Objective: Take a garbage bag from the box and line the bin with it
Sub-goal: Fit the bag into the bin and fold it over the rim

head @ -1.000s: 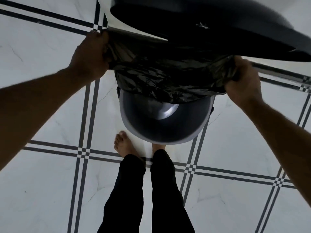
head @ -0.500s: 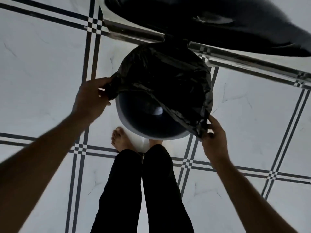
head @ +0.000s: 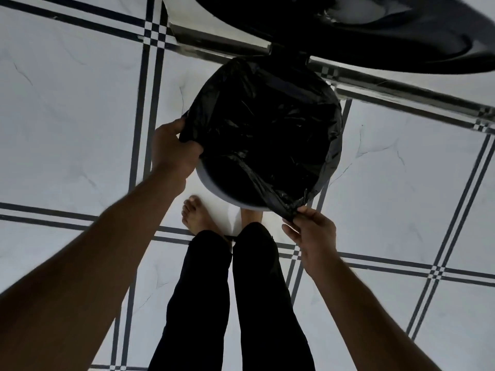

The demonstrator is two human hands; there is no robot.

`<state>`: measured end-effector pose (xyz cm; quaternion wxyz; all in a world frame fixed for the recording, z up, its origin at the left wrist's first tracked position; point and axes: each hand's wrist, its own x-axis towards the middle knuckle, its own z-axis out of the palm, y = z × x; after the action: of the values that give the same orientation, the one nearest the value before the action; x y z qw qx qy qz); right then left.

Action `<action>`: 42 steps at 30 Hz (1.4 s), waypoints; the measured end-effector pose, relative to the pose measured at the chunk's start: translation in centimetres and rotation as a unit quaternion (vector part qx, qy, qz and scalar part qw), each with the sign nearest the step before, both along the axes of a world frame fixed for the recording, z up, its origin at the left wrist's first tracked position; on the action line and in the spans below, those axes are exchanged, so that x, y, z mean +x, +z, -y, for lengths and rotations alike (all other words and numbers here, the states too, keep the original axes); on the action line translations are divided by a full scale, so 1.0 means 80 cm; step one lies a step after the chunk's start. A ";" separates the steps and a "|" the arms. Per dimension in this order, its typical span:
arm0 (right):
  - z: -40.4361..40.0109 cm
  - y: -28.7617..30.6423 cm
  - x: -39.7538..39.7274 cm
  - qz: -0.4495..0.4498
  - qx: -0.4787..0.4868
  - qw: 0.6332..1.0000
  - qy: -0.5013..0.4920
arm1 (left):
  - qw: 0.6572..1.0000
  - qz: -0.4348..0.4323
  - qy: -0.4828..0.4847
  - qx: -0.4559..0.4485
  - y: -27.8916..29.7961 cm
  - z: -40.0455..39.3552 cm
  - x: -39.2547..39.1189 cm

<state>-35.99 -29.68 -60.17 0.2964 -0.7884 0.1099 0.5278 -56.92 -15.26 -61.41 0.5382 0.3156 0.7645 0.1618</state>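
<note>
On the white tiled floor [head: 80, 145], crossed by dark double stripes, a round bin [head: 214, 187] stands just ahead of the person's bare feet, and everything in the head view can be placed from it. A black garbage bag [head: 267, 124] is spread over the bin's mouth: its crinkled film is folded over the far rim and the right side of the rim, while a pale arc of bare rim shows on the near-left side. From the near-right edge a taut fold of the bag runs across the opening towards the middle. The left hand [head: 174, 148] is at the bin's left side, fingers closed on a bunched edge of the bag and pressed against the rim there. The right hand [head: 313, 234] is at the bin's near-right edge, just outside the rim, pinching a gathered corner of the bag between thumb and fingertips. Beyond the bin, at the top of the view, a large dark rounded lid [head: 361, 30] looms over the far rim; how it joins the bin cannot be made out. On the near side of the bin, the left foot [head: 195, 215] rests on the floor just beside its base, and the legs in black trousers [head: 227, 303] run down to the bottom edge. The box is not seen.
</note>
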 end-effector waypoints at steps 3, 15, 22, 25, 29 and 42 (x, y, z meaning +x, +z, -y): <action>-0.002 0.000 -0.001 -0.065 0.011 0.997 -0.032 | 0.998 0.062 0.030 0.006 -0.003 0.010 -0.008; -0.003 -0.019 -0.015 -0.018 0.016 0.999 0.040 | 0.945 0.058 -0.322 0.004 -0.033 0.020 -0.043; -0.011 -0.037 -0.034 -0.006 0.017 1.000 -0.025 | 0.928 -0.167 -0.323 -0.086 -0.179 0.149 -0.067; -0.004 -0.036 -0.050 -0.103 0.030 0.987 -0.116 | 0.975 -0.076 -0.162 -0.130 -0.183 0.140 -0.059; 0.004 -0.037 -0.073 -0.160 0.049 0.972 -0.164 | 0.995 -0.056 -0.074 -0.025 -0.034 0.098 0.009; 0.003 -0.054 -0.088 -0.153 0.044 0.987 0.010 | 0.980 0.086 -0.156 -0.083 -0.029 0.102 -0.007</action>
<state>-43.04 -29.94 -64.45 0.3051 -0.6853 0.1229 0.6498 -57.52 -23.39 -63.74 0.6450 0.3701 0.6675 0.0378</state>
